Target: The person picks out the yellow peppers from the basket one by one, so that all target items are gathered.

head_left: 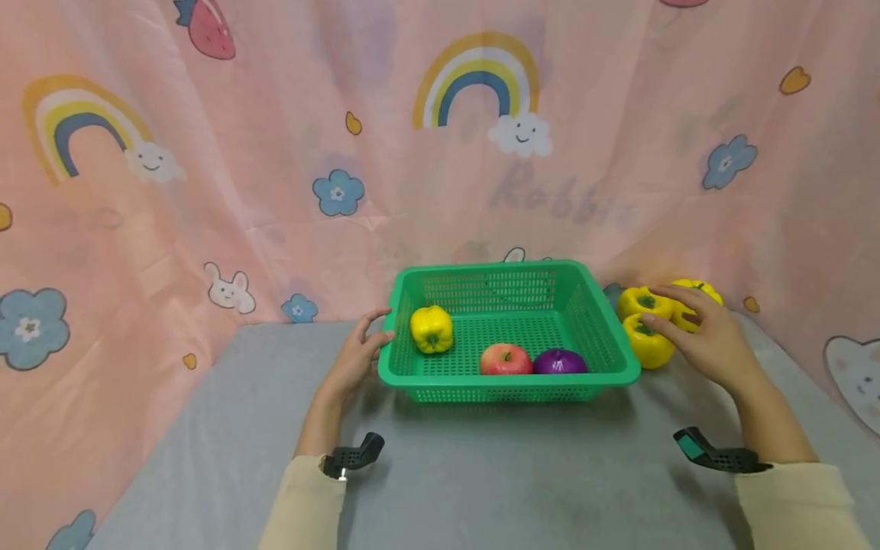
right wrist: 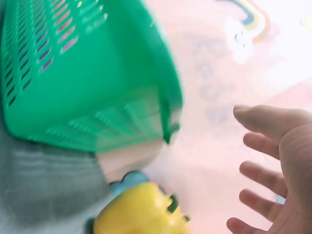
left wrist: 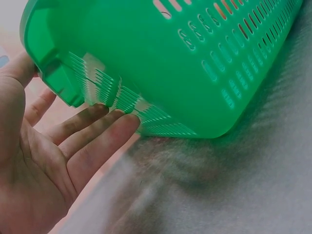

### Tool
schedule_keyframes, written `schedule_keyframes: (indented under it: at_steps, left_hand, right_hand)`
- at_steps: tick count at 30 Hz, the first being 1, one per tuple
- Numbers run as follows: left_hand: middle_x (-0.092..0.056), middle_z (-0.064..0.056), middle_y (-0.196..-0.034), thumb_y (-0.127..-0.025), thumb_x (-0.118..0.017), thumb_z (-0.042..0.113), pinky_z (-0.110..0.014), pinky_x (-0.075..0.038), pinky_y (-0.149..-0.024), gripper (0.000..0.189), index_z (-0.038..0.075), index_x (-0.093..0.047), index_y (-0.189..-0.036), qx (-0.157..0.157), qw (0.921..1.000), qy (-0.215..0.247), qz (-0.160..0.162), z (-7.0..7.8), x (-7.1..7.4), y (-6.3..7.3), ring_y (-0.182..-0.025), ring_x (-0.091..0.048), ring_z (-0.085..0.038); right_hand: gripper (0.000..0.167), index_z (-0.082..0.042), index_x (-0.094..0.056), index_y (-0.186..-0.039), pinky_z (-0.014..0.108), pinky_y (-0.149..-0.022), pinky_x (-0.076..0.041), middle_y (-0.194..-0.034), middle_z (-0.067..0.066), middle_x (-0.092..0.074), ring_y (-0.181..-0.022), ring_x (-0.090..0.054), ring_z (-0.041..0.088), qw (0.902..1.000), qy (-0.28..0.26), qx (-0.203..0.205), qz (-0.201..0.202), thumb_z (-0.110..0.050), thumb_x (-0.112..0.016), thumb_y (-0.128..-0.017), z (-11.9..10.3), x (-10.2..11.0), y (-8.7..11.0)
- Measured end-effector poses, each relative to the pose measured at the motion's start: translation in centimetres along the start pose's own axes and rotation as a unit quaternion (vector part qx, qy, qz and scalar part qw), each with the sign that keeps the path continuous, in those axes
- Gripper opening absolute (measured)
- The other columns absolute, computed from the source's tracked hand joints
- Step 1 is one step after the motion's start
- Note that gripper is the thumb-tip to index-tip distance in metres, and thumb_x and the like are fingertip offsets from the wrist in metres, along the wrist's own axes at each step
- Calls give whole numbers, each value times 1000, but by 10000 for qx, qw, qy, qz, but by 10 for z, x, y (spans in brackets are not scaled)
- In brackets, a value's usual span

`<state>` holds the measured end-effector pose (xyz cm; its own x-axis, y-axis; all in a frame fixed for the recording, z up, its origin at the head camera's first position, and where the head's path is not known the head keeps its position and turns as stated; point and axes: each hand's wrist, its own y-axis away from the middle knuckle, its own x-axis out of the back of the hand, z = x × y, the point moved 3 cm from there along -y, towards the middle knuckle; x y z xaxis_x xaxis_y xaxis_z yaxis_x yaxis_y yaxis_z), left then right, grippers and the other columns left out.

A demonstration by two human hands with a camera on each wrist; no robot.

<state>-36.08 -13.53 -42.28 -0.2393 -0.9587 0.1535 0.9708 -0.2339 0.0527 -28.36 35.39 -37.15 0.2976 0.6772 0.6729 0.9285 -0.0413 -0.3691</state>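
Observation:
A green plastic basket (head_left: pixel 509 380) stands on the grey table, holding a yellow bell pepper (head_left: pixel 431 330), a red apple (head_left: pixel 506 359) and a glossy round purple vegetable (head_left: pixel 560 362), much like an onion. My left hand (head_left: pixel 357 355) grips its left rim; in the left wrist view the thumb (left wrist: pixel 22 68) goes over the edge while other fingers (left wrist: pixel 105 141) lie against the side. To the right of the basket, my right hand (head_left: pixel 708 340) hovers by several yellow bell peppers (head_left: pixel 649 347), partly covering them. The right wrist view shows its fingers spread, apart from a pepper (right wrist: pixel 139 212).
A pink curtain (head_left: pixel 275 153) with rainbows and flowers hangs close behind the basket and down the left and right sides. Grey cloth-covered table (head_left: pixel 495 473) stretches in front of the basket. Each wrist wears a black camera band (head_left: pixel 354 452).

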Motion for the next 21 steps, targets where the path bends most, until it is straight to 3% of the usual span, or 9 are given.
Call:
schedule_keyframes:
  at_steps: [6, 11, 16, 21]
  left_hand:
    - [-67, -19, -116, -103, -55, 31, -33, -61, -71, 52, 33, -38, -151, 42, 10000, 62, -27, -1, 1, -2, -91, -75, -23]
    - [-68, -17, -113, -103, -54, 30, -32, -60, -70, 51, 32, -38, -151, -9, 10000, 76, -54, 2, 0, -4, -87, -75, -20]
    - [-69, -16, -112, -103, -54, 29, -30, -59, -68, 48, 34, -40, -149, -29, 9999, 115, -46, 2, -1, -4, -85, -74, -20]
    - [-69, -11, -106, -103, -54, 29, -30, -59, -67, 48, 34, -40, -149, -33, 9999, 141, -60, 0, 0, -2, -82, -73, -17]
  right_hand:
    - [51, -7, -56, -143, 75, -99, -39, -145, 21, -51, -131, -41, 38, 9997, -3, 180, 191, -30, -65, -99, -21, 5, -1]
    - [46, -4, -62, -135, 75, -99, -36, -142, 19, -54, -132, -43, 41, 9984, 110, 430, 349, -28, -70, -96, -50, 10, 4]
    - [47, -11, -62, -137, 67, -94, -40, -143, 17, -56, -131, -45, 43, 9977, 295, 538, 304, -27, -71, -94, -80, 9, 10]
    - [51, -14, -60, -139, 62, -94, -45, -139, 15, -60, -130, -51, 38, 9944, 335, 946, 345, -21, -75, -91, -103, -1, 15]
